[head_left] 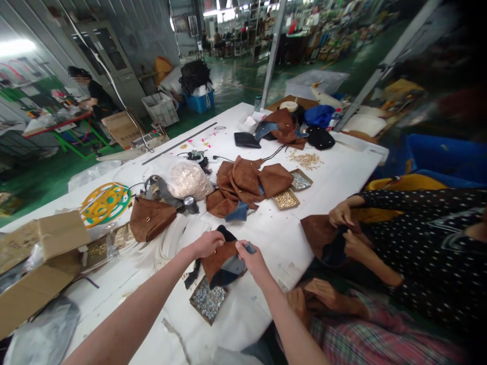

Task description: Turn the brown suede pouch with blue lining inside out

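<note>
Workshop table (335, 167) in white, with both hands gripping a brown suede pouch (219, 259) near its front edge.

Left hand (207, 243) pinches the pouch's top left, right hand (253, 259) its right edge beside a blue lining, lifting it clear of the tray of silver studs (208, 300) just below, apparently handy for picking. Behind the pouch lies a heap of brown pouches (243, 185); to its right, a co-worker's hands (342, 214) hold another.

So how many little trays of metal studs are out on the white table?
3 clearly: a silver one below the person's hands, a gold one and a silver one beside the brown suede pile. Others may be hidden near the cardboard boxes.
</note>
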`<state>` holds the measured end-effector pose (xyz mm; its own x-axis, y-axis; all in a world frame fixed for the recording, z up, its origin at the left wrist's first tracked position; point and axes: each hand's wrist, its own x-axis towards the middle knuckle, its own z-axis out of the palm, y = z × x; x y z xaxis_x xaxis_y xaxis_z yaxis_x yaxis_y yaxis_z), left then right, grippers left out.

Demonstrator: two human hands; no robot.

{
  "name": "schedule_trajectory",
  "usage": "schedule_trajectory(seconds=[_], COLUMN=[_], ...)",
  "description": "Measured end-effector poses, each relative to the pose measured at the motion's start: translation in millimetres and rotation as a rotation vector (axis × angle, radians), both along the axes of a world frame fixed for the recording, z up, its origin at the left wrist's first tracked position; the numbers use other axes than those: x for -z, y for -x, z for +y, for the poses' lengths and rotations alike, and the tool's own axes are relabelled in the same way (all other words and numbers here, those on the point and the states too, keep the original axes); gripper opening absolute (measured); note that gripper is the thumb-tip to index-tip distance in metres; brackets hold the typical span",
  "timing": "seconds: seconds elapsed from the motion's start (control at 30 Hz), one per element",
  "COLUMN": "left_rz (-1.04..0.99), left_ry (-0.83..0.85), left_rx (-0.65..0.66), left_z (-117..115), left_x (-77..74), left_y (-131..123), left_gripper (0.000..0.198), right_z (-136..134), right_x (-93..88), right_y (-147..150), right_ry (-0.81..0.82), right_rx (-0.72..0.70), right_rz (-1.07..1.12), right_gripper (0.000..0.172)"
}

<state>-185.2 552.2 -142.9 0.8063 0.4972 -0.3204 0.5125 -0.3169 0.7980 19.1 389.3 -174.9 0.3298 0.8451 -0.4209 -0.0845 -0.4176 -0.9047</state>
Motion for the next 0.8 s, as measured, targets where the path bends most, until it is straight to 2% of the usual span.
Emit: schedule_trajectory(seconds=[0.07, 0.13, 0.17, 0.23, 0.3, 0.37, 0.43, 0.5, 0.57, 0.63, 0.7, 0.73, 0.8], left_rz=[-0.002, 0.001, 0.005, 0.015, 0.011, 0.000, -0.002, 0.016, 0.047, 0.086, 0.118, 0.132, 0.167], left_ry=[0.017, 0.045, 0.055, 0.077, 0.093, 0.105, 0.118, 0.141, 0.149, 0.135, 0.100, 0.075, 0.015], left_rx=[-0.019, -0.035, -0.040, -0.042, -0.038, -0.030, -0.028, -0.025, -0.021, -0.025, -0.044, -0.061, -0.105], left_z=[0.1, 5.1, 9.5, 20.4, 30.8, 36.9, 37.9, 35.7, 33.8, 34.3, 37.6, 39.7, 43.9], left_x=[2.7, 8.2, 11.7, 18.3, 22.6, 24.0, 23.4, 22.0, 20.4, 18.2, 15.7, 14.8, 14.4], left_y=[0.3, 1.3, 2.6, 6.8, 11.6, 15.3, 17.2, 18.0, 18.4, 18.1, 15.9, 14.0, 8.6], left_gripper=[0.025, 0.026, 0.025, 0.024, 0.024, 0.025, 0.028, 0.030, 0.029, 0.026, 0.026, 0.026, 0.025], right_z=[-3.1, -6.3, -7.5, -9.2, -10.3, -11.9, -14.4, -16.9, -17.8, -15.8, -10.9, -7.8, -1.1], right_x=[-3.7, -12.1, -17.4, -28.6, -37.2, -40.4, -37.8, -31.8, -25.3, -20.2, -15.5, -12.5, -4.6], right_y=[-0.5, -2.5, -3.7, -6.5, -10.5, -17.4, -27.5, -38.7, -48.3, -54.1, -55.9, -55.5, -53.2], right_ry=[-0.009, -0.043, -0.067, -0.114, -0.145, -0.155, -0.134, -0.090, -0.053, -0.069, -0.108, -0.116, -0.069], right_rx=[-0.025, -0.126, -0.206, -0.391, -0.526, -0.614, -0.666, -0.670, -0.640, -0.638, -0.615, -0.582, -0.508], right_rz=[-0.101, -0.374, -0.539, -0.794, -0.855, -0.798, -0.714, -0.623, -0.526, -0.492, -0.548, -0.604, -0.744], right_gripper=[0.061, 0.054, 0.059, 0.096, 0.126, 0.138, 0.140, 0.132, 0.109, 0.067, 0.027, 0.021, 0.034])
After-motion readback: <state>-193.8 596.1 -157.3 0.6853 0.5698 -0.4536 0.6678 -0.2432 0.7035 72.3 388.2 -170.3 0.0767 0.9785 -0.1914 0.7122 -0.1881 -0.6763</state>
